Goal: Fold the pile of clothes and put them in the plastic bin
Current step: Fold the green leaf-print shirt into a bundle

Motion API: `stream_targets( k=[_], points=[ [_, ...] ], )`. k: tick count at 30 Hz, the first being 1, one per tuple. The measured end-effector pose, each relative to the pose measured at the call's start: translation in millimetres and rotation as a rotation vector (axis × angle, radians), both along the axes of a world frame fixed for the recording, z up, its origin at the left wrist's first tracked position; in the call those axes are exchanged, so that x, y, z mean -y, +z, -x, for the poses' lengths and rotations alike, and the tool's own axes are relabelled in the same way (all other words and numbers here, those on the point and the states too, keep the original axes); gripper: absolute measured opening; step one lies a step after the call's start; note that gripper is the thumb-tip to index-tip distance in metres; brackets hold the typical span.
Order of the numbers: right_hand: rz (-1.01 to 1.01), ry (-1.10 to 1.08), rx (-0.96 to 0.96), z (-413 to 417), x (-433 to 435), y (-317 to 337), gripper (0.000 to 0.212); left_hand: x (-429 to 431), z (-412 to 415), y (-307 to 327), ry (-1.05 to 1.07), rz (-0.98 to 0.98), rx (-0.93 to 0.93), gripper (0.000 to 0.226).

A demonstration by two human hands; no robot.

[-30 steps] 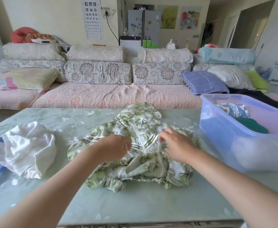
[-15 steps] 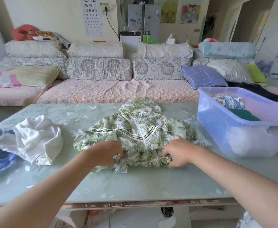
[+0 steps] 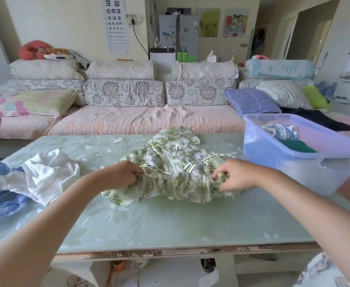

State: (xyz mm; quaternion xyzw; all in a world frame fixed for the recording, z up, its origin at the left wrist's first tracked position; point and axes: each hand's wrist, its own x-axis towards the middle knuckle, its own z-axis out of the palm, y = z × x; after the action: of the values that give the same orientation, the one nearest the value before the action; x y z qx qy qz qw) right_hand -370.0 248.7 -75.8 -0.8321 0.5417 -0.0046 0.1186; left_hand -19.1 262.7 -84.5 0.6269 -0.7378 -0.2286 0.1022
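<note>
Head view: both your forearms reach in from the bottom corners and meet over the green floral-print garment (image 3: 176, 164), which lies bunched near the middle of the glass-topped table (image 3: 170, 222).

Your left hand (image 3: 121, 175) sits knuckles up at the garment's left edge. Its fingers are curled tight around a gathered fold, and the fingertips are buried in the cloth, so you cannot see how much it has taken. Your right hand (image 3: 238, 175) is at the right end of the near hem, wrist slightly raised, with thumb and fingers bent and pinching the ruffled edge. The fingertips there are blurred, so the exact pinch is hard to read. The near hem hangs bunched between the two hands.

The plastic bin (image 3: 277, 154) stands on the table's right side, just beside the garment. Its right end runs out of view. A blue patterned folded cloth (image 3: 279, 131) and a dark green cloth (image 3: 296, 146) show inside it. The frosted front wall hides whatever lies lower down.

To your left, a crumpled white garment (image 3: 45, 172) rests on the table, touching a light blue garment (image 3: 0, 201) that is cut off by the left edge.
</note>
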Motion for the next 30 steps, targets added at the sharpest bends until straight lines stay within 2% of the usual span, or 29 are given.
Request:
stream_targets(
  k=[2,4,6,7,8,10,12,14,16,18,20,22,24,28,30],
  points=[
    [-0.209,0.017,-0.088,-2,-8,-1,0.029,-10,6,-2,-0.148,-0.342,-0.051,0.041],
    [-0.391,0.062,-0.157,-5,-11,-3,0.029,-17,19,-5,-0.296,-0.681,0.032,0.043],
    [-0.622,0.12,-0.086,-7,-9,-7,0.023,-18,34,-9,-0.345,-0.864,0.088,0.037],
    [-0.729,0.122,0.014,-8,-7,-11,0.02,-16,39,-10,-0.345,-0.865,0.081,0.032],
    [-0.773,0.105,0.116,-8,-4,-15,0.02,-13,43,-12,-0.333,-0.803,0.056,0.028],
    [-0.624,0.048,0.244,-13,1,-23,0.021,-4,51,-20,-0.289,-0.563,-0.011,0.018],
    [-0.326,0.02,0.159,-18,8,-32,0.029,6,59,-34,-0.242,-0.275,0.012,0.015],
    [-0.165,0.008,-0.01,-23,15,-44,0.048,19,61,-50,-0.226,-0.06,0.159,0.025],
    [-0.237,-0.004,-0.138,-27,22,-55,0.062,27,60,-58,-0.198,-0.097,0.277,0.056],
    [-0.335,-0.001,-0.186,-29,32,-59,0.053,33,60,-62,-0.203,-0.271,0.416,0.077],
    [-0.33,-0.015,-0.113,-33,45,-58,0.032,38,61,-57,-0.243,-0.345,0.501,0.066],
    [-0.243,-0.033,-0.024,-36,61,-59,0.023,48,64,-50,-0.225,-0.346,0.371,0.04],
    [-0.139,-0.07,0.044,-39,81,-63,0.022,64,68,-50,-0.178,-0.308,0.239,0.027],
    [0.057,-0.139,0.139,-48,121,-71,0.026,107,74,-61,-0.017,-0.012,0.206,0.025],
    [0.103,-0.149,0.162,-53,146,-77,0.03,131,68,-70,0.053,0.07,0.165,0.025]
  ],
)
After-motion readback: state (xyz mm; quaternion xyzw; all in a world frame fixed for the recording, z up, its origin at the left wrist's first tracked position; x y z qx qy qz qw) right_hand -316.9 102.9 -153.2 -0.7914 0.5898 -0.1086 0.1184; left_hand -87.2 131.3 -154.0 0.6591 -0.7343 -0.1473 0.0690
